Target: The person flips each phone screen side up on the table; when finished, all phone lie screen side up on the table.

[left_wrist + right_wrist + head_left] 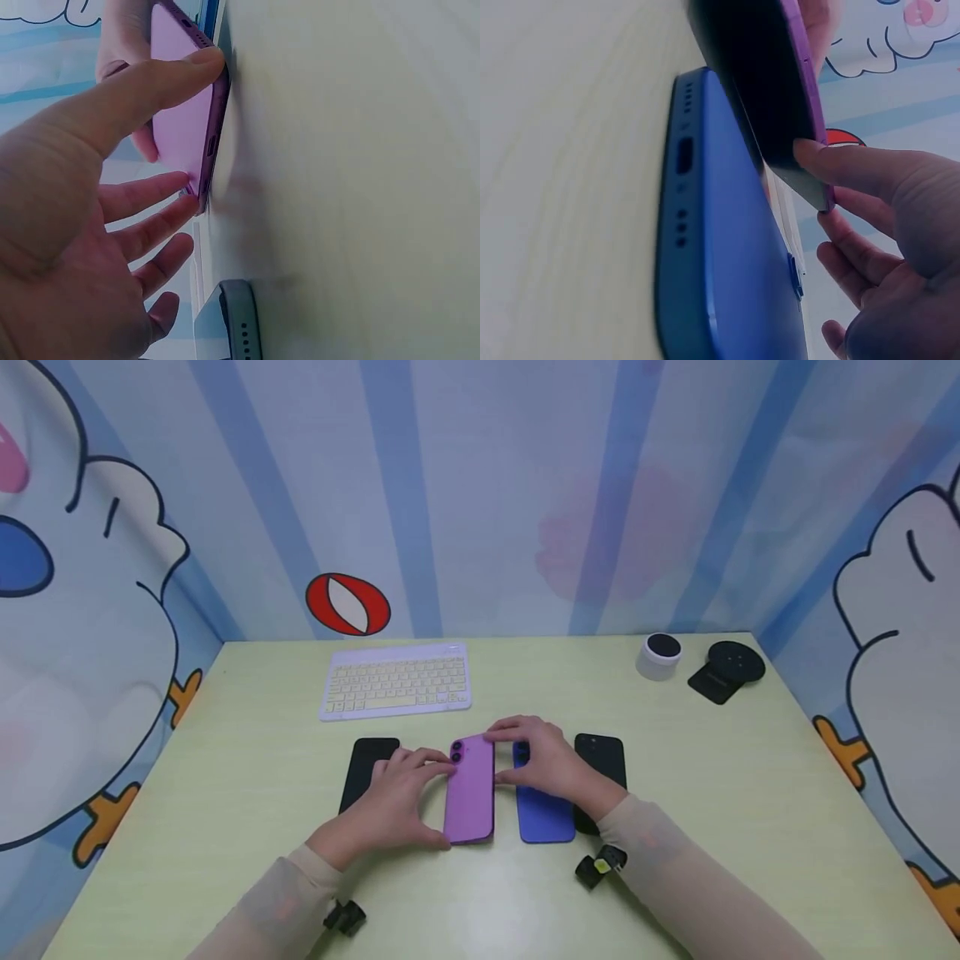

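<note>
A pinkish-purple smartphone (470,789), its camera side up, is tilted with one long side raised off the table. My left hand (393,802) holds it by its left side, thumb at the bottom corner and fingertips near the cameras. On the other side my right hand (543,758) grips the top right part; its thumb (817,154) lies against the dark screen face. A blue smartphone (546,814) lies just right of it, partly under my right hand. One black phone (367,764) lies beyond my left hand, another black phone (600,752) beside the blue one.
A lilac keyboard (396,682) lies behind the phones. At the back right stand a white cylinder with a black top (658,657) and a black stand with a round pad (731,668). A printed cloth (487,502) encloses the table.
</note>
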The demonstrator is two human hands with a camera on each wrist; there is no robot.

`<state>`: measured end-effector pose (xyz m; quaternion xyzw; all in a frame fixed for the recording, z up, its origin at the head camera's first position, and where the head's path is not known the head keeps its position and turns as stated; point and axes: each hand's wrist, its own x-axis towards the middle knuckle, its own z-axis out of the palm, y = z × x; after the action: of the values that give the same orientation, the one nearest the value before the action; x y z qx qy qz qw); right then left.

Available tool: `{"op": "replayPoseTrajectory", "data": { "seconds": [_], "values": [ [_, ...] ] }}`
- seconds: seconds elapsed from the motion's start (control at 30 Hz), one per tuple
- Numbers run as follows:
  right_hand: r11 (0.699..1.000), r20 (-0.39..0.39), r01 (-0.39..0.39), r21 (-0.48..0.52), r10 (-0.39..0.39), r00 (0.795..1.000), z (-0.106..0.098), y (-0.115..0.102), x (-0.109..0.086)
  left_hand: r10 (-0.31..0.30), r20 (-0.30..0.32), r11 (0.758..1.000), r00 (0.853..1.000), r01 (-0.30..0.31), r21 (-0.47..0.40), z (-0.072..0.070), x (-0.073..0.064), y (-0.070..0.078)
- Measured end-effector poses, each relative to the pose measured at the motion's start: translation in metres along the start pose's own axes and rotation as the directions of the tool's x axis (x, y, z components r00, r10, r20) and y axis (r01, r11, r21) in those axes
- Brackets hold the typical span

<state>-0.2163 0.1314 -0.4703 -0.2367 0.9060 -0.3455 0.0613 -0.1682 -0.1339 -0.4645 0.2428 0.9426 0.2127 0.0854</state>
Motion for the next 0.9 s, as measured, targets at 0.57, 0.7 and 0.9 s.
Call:
{"op": "replayPoseTrajectory", "data": {
  "seconds": [0.57,0.7,0.9],
  "values": [
    [0.991,-0.066,0.049,0.121,-0.041,0.997,0.003,-0.009,-0.006,0.032,-0.036,0.988,0.999,-0.037,-0.150,0.005,-0.008,0.010],
    [0.989,-0.076,0.060,0.135,-0.050,0.996,0.005,-0.012,-0.006,0.034,-0.047,0.979,0.998,-0.043,-0.197,0.002,-0.010,0.011],
    [0.987,-0.100,0.087,0.135,-0.074,0.992,0.007,-0.017,-0.003,0.054,-0.077,0.971,0.996,-0.071,-0.230,-0.004,-0.012,0.011]
  ]
}}
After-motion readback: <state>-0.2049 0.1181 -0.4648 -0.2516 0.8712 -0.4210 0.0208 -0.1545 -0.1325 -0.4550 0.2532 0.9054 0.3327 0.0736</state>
